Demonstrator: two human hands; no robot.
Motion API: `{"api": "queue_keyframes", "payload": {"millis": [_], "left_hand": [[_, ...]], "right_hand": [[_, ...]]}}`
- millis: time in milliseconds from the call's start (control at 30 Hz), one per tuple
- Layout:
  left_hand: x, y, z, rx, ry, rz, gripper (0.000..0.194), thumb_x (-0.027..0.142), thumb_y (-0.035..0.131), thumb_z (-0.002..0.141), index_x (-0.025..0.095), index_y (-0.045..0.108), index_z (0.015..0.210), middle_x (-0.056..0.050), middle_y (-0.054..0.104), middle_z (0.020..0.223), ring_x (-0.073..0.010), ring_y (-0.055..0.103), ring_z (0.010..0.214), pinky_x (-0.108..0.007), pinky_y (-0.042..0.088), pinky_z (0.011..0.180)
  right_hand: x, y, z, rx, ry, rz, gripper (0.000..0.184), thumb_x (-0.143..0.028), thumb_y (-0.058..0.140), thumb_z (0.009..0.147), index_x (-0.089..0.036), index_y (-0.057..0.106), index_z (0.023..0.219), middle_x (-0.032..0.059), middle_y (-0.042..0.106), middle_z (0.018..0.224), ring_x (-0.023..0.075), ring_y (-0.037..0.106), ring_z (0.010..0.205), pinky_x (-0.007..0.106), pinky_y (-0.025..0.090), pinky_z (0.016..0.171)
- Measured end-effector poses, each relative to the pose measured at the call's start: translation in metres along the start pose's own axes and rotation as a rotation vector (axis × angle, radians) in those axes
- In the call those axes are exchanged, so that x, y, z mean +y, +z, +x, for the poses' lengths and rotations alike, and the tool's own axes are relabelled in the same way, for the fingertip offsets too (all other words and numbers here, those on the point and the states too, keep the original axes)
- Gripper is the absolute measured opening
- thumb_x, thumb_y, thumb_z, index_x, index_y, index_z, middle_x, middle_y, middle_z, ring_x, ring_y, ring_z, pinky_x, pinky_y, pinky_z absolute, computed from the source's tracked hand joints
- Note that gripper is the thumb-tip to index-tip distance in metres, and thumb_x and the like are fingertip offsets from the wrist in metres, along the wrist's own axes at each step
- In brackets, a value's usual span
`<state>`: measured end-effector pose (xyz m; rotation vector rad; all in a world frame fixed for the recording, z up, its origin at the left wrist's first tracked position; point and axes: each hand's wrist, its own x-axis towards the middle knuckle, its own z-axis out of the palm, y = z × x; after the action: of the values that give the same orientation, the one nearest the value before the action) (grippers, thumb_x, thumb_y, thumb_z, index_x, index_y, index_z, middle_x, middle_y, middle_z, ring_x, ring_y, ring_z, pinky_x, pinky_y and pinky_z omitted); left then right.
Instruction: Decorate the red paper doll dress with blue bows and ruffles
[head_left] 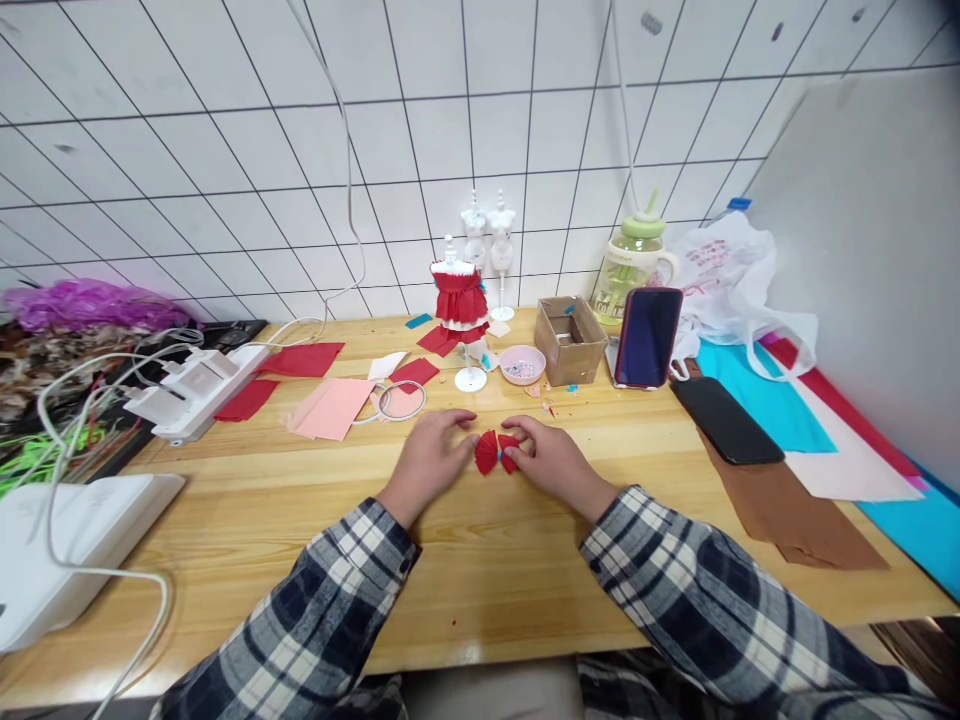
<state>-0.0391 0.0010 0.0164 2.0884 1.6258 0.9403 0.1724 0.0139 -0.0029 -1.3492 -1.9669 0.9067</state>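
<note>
Wooden tabletop [480, 580], red bow [487, 453] between hands [556, 462]

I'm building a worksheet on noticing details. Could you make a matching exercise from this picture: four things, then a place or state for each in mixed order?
Things
1. Red bow
2. Pink bowl
3. Front mannequin
4. Red-cased phone

Places and states
A. Propped up, dark screen showing
B. Dressed in red ruffles
C. Between the left hand and right hand
D. Holding small bits

Pairs: 1-C, 2-D, 3-B, 4-A
</note>
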Motion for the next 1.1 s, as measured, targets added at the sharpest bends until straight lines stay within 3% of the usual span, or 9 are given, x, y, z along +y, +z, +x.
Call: {"api": "queue_keyframes", "payload": {"millis": [67,133,233,333,600,733,867,967,1100], "left_hand": [[-0.013,-0.02,0.004,0.039,0.041,0.246,0.024,0.032,0.057,0.082,0.02,0.066,0.101,-0.009,0.066,0.104,-0.0268,0.056,0.104,-0.043,0.041,0.095],[-0.028,-0.038,0.007,0.05,-0.065,0.484,0.025,0.032,0.058,0.08,0.021,0.067,0.1,-0.011,0.064,0.107,-0.0326,0.052,0.107,-0.048,0.039,0.092],[-0.046,-0.053,0.007,0.0,-0.216,0.651,0.026,0.032,0.054,0.08,0.022,0.068,0.1,-0.013,0.062,0.11,-0.0369,0.047,0.11,-0.052,0.038,0.087],[-0.05,-0.052,0.006,-0.034,-0.2,0.676,0.022,0.032,0.05,0.083,0.022,0.067,0.091,-0.013,0.063,0.108,-0.0357,0.048,0.109,-0.051,0.036,0.087],[-0.033,-0.039,0.01,0.073,-0.088,0.318,0.021,0.033,0.044,0.089,0.019,0.058,0.096,-0.008,0.068,0.091,-0.0251,0.061,0.089,-0.037,0.043,0.08],[-0.012,-0.025,0.002,0.134,-0.013,0.109,0.022,0.037,0.047,0.09,0.019,0.057,0.098,-0.006,0.068,0.09,-0.0217,0.063,0.089,-0.034,0.045,0.082],[0.019,-0.004,-0.012,0.049,0.086,-0.055,0.018,0.035,0.052,0.088,0.02,0.059,0.096,-0.006,0.068,0.09,-0.0195,0.064,0.085,-0.031,0.047,0.079],[0.032,0.006,-0.02,-0.063,0.121,-0.161,0.017,0.032,0.051,0.089,0.021,0.059,0.099,-0.005,0.069,0.087,-0.0176,0.064,0.081,-0.029,0.048,0.076],[0.03,0.007,-0.023,-0.137,0.208,-0.189,0.024,0.029,0.053,0.088,0.02,0.057,0.11,-0.008,0.069,0.098,-0.0186,0.064,0.088,-0.031,0.049,0.082]], "right_hand": [[0.0,-0.002,0.0,0.038,-0.05,-0.047,0.034,-0.022,0.061,0.08,-0.023,0.06,0.114,0.0054,0.069,0.105,0.0197,0.063,0.095,0.035,0.045,0.084],[0.0,-0.004,0.001,0.078,-0.075,-0.059,0.03,-0.022,0.06,0.081,-0.022,0.061,0.111,0.0058,0.069,0.106,0.0196,0.062,0.099,0.035,0.044,0.087],[0.0,-0.006,0.002,0.105,-0.08,-0.045,0.025,-0.022,0.057,0.082,-0.021,0.062,0.107,0.0035,0.07,0.097,0.017,0.063,0.086,0.033,0.046,0.082],[0.001,-0.007,0.002,0.112,-0.088,-0.043,0.024,-0.02,0.055,0.083,-0.022,0.063,0.105,0.0017,0.07,0.091,0.0151,0.061,0.077,0.032,0.046,0.079],[-0.004,-0.012,-0.001,0.136,-0.248,-0.189,0.014,-0.024,0.058,0.083,-0.022,0.067,0.094,0.0046,0.068,0.097,0.0194,0.06,0.093,0.034,0.043,0.084],[-0.013,-0.01,-0.005,0.23,-0.264,-0.08,0.027,-0.025,0.054,0.086,-0.021,0.061,0.112,0.0052,0.068,0.097,0.0191,0.061,0.088,0.034,0.045,0.083],[-0.027,-0.004,-0.013,0.207,-0.274,0.077,0.042,-0.031,0.048,0.091,-0.023,0.047,0.132,0.0064,0.067,0.112,0.0188,0.062,0.09,0.034,0.047,0.082],[-0.032,-0.001,-0.016,0.231,-0.339,0.079,0.04,-0.031,0.054,0.088,-0.023,0.053,0.127,0.0073,0.064,0.12,0.0226,0.057,0.109,0.036,0.046,0.089],[-0.029,-0.001,-0.014,0.248,-0.361,0.061,0.038,-0.032,0.06,0.085,-0.024,0.058,0.122,0.0059,0.066,0.115,0.0227,0.058,0.105,0.038,0.044,0.093]]}}
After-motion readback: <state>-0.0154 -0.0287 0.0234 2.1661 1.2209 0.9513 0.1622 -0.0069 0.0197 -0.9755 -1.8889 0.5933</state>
